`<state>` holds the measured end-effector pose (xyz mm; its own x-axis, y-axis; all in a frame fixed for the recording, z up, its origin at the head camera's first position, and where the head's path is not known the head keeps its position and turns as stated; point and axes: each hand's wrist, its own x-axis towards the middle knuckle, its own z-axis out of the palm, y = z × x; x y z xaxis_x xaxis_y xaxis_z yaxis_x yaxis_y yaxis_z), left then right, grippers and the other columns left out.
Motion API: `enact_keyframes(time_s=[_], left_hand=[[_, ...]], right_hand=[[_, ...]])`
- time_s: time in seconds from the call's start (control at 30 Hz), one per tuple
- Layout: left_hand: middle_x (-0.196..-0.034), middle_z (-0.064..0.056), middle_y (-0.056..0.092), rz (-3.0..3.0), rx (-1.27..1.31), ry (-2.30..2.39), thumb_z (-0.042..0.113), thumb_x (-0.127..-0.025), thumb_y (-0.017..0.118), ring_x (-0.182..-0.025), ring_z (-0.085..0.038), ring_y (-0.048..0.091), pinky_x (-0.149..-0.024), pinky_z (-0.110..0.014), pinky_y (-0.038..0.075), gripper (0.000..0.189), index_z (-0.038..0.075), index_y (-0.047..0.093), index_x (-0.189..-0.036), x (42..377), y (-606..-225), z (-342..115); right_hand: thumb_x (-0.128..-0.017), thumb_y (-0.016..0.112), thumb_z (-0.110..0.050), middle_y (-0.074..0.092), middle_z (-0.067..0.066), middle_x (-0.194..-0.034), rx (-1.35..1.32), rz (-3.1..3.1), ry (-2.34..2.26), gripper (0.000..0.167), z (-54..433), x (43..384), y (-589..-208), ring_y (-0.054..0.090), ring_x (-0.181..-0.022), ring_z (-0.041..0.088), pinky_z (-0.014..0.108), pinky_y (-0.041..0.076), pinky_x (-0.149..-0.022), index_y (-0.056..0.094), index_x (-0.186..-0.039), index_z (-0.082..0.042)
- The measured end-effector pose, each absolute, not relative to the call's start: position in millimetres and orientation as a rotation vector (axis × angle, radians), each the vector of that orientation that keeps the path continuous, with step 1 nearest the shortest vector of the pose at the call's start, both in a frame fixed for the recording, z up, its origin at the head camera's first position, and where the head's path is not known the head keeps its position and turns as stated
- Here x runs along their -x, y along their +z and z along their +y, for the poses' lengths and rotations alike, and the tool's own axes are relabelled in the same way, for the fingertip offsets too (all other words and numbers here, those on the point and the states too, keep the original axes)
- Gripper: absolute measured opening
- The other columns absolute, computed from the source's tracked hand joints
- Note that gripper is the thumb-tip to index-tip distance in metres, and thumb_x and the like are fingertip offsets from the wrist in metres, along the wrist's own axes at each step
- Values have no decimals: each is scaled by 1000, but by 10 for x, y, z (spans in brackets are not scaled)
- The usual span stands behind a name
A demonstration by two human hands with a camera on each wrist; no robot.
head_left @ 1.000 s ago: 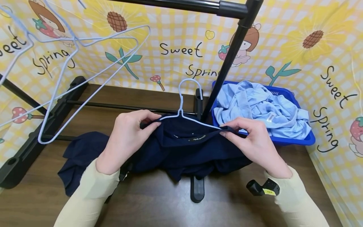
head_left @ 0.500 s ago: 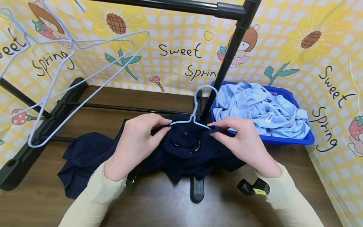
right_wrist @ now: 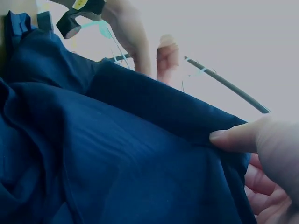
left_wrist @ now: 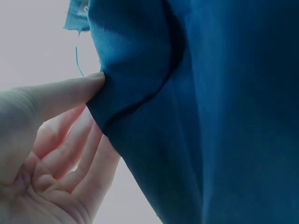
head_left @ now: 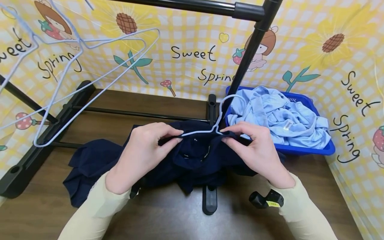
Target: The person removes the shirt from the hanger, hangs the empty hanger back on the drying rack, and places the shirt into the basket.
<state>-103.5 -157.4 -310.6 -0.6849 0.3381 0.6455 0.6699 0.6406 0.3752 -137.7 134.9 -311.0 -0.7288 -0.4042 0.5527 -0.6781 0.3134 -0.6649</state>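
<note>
A dark navy shirt (head_left: 198,173) hangs from both hands, its neck opening facing up with small pale marks inside. A pale blue wire hanger (head_left: 198,132) sits in that opening; its hook leans right and the lower part is hidden in the cloth. My left hand (head_left: 144,151) pinches the left edge of the opening at the hanger's arm. My right hand (head_left: 255,148) pinches the right edge close by the hanger's neck. In the right wrist view, the right thumb (right_wrist: 233,137) lies on the folded collar (right_wrist: 154,100). The left wrist view has the left thumb (left_wrist: 70,95) pressing the cloth's edge.
A blue basket (head_left: 325,148) with crumpled light blue clothing (head_left: 276,113) stands at the right. Bare hangers (head_left: 99,95) hang at the left. The black clothes rack has a top bar (head_left: 180,4), a right post (head_left: 247,56) and floor feet (head_left: 75,100).
The hanger has shifted right and its hook tilts further right. Both hands have drawn closer together, and the neck opening has narrowed between them.
</note>
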Motion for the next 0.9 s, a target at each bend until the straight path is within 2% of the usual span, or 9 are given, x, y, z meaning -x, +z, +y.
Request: enact_keyframes(time_s=[0.4,0.67,0.9], left_hand=[[-92,5,75,-2412,686,-837,1,-81,85,-80,-9,69,-65,-32,50,21,14,81,-98,1079,-3134,-1932],[-91,6,75,-2444,618,-791,3,-81,86,-72,-6,64,-58,-19,40,21,14,81,-98,1077,-3147,-2097],[-88,8,75,-2434,575,-874,2,-79,87,-70,-4,66,-62,-14,47,22,16,82,-96,1085,-3202,-2197]], right_hand=[[-83,80,8,75,-4,-96,-921,-2272,1447,26,1536,1427,-3062,67,-91,15,25,52,-80,79,-102,-10],[-84,77,12,74,7,-93,-899,-2238,1588,26,1609,1472,-3089,65,-88,21,26,54,-82,77,-104,-4],[-84,76,14,71,10,-88,-883,-2215,1606,26,1624,1500,-3125,62,-83,20,23,53,-76,76,-105,-1]])
